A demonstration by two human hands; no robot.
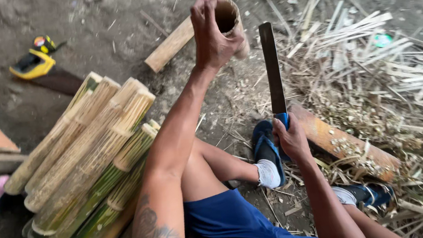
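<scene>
One machete (271,66), one saw (41,65), two sandals (266,147).

The hollow bamboo tube (228,19) is seen in pale tan with a dark inside, and the machete (272,69) has a dark grey blade with a bright blue handle. The stacked bamboo sections (91,161) are coloured pale straw on their shaved parts and green on the skin, with fine lengthwise streaks. The shorts (231,220) are deep blue, the sandal (267,147) blue over a white sock (268,173), the handsaw handle (35,62) yellow and black, the wooden block (348,144) orange-brown.
</scene>
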